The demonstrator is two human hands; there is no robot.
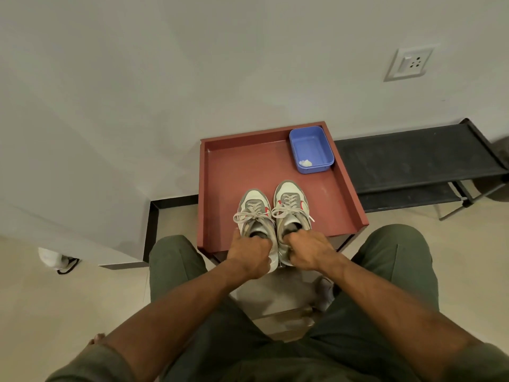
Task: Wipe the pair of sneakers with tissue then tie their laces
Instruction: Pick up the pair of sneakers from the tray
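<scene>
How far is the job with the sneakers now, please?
Both sneakers, left sneaker and right sneaker, show tied laces. A crumpled tissue lies in the blue tub. Left hand and right hand grip the heels. Little seems left.

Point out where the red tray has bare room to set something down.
Free: the tray floor left of the blue tub, beyond the shoes; also the strip right of them. Crowded: the near edge, where both hands hold the shoes.
</scene>
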